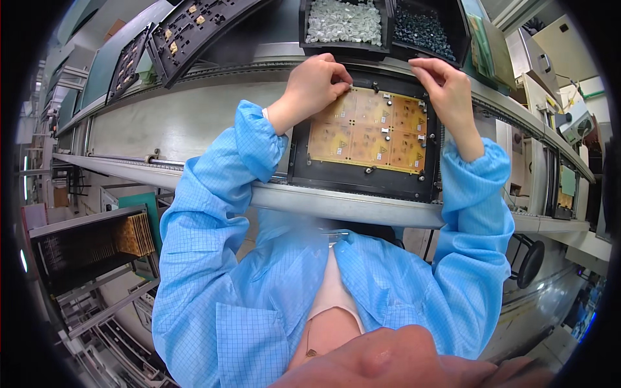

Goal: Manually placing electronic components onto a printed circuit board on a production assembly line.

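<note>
A yellow circuit panel [363, 143], divided into several boards, lies in a black carrier frame [304, 169] on the conveyor in front of me. Small white parts [387, 131] stand on some of its boards. My left hand [318, 85] is over the panel's far left corner, thumb and fingers pinched together; a tiny pale bit shows at the fingertips, too small to name. Beyond the panel's far right corner, my right hand [447, 90] is raised near the bins, its thumb and index finger brought close together. Whatever is between them is too small to make out.
At the back stand a black bin of clear-white small parts [343, 22] and a bin of dark blue-green parts [422, 35]. A black tray with pale pieces [194, 32] leans at the far left. A rack with boards [97, 242] stands lower left. The conveyor's metal rail [362, 208] runs across the near side.
</note>
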`<state>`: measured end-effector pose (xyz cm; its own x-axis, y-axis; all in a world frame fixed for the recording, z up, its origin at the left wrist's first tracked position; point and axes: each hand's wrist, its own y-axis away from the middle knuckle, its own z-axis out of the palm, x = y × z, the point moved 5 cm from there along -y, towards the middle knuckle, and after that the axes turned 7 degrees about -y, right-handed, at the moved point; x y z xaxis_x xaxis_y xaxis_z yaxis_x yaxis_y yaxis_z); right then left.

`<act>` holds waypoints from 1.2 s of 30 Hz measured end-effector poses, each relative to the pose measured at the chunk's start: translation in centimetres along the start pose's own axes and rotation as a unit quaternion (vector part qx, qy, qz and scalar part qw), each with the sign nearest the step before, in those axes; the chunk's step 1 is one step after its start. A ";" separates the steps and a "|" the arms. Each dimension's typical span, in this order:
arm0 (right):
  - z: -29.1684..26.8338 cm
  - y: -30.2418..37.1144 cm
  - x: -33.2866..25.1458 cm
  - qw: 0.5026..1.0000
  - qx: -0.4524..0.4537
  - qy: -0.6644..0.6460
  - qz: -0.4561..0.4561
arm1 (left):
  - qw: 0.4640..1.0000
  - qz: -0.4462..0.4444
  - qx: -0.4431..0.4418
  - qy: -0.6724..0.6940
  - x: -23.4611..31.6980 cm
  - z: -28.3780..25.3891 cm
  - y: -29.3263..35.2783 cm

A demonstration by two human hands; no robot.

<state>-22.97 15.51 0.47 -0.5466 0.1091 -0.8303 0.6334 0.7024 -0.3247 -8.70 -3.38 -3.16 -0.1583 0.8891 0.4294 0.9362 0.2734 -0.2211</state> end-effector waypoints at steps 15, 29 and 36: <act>2.5 3.8 0.0 0.997 -0.017 -0.057 0.058 | 0.999 0.027 -0.004 -0.025 -0.3 0.7 -0.3; 2.9 4.1 1.2 0.992 -0.032 -0.084 0.088 | 0.981 0.135 0.038 -0.137 1.2 1.4 0.2; 2.2 4.7 2.7 0.966 -0.045 -0.208 0.147 | 0.985 0.081 0.066 -0.136 1.2 1.0 -1.5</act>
<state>-20.25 17.55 -4.36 -0.0707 0.0334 -0.9969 0.6670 0.7447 -0.0224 -10.58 -2.37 -3.20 -0.1061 0.9855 0.1323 0.9099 0.1499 -0.3868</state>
